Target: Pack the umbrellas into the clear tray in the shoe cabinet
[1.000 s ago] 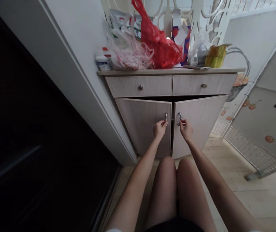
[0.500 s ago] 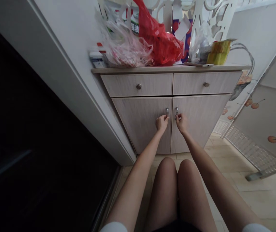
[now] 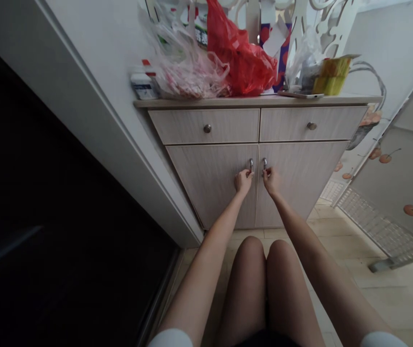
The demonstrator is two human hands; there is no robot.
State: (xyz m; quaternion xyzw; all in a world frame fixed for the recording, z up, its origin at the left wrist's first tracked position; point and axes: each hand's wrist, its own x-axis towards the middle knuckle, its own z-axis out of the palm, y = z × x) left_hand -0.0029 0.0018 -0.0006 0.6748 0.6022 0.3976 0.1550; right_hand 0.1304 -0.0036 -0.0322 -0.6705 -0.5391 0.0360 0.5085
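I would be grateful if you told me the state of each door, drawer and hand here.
Left door: shut.
Right door: shut.
Left drawer: shut.
Right drawer: shut.
Left hand: closed on the left handle.
Right hand: closed on the right handle.

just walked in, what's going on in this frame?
A person crouches at a low wooden cabinet. The left hand grips the left handle, and the right hand grips the right handle. Both lower doors sit flush and shut. A red bag and other bags crowd the top.
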